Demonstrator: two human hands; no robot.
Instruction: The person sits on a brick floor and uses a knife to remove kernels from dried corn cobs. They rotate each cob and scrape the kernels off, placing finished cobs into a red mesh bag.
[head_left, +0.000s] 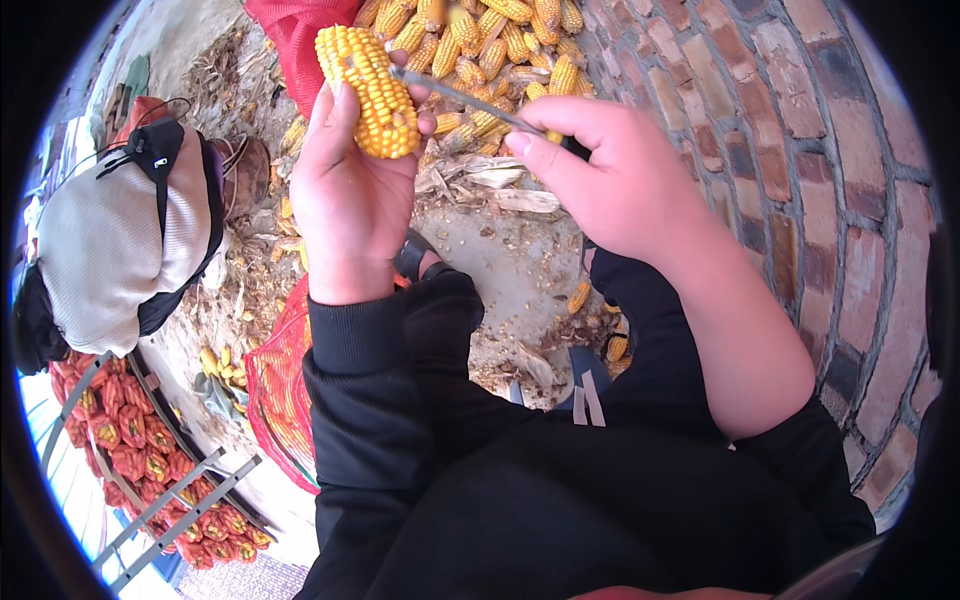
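Observation:
An ear of yellow corn (364, 90) stands nearly upright in my left hand (352, 195), thumb on one side and fingertips on the other. A few kernels are gone from its face, leaving gaps near the top and lower down. My right hand (607, 172) grips the dark handle of a thin metal tool (472, 101), perhaps a screwdriver or an awl. The tool's tip meets the right side of the ear or lies just in front of it; I cannot tell which. Beyond both hands lies a heap of corn ears (487, 45).
A brick wall (787, 150) rises at my right. Red mesh sacks (281, 390) lie at my left. A person in a pale top (112, 232) bends over farther left. Filled sacks (142, 427) are stacked behind a metal ladder (180, 517). Dry husks (495, 180) litter the ground.

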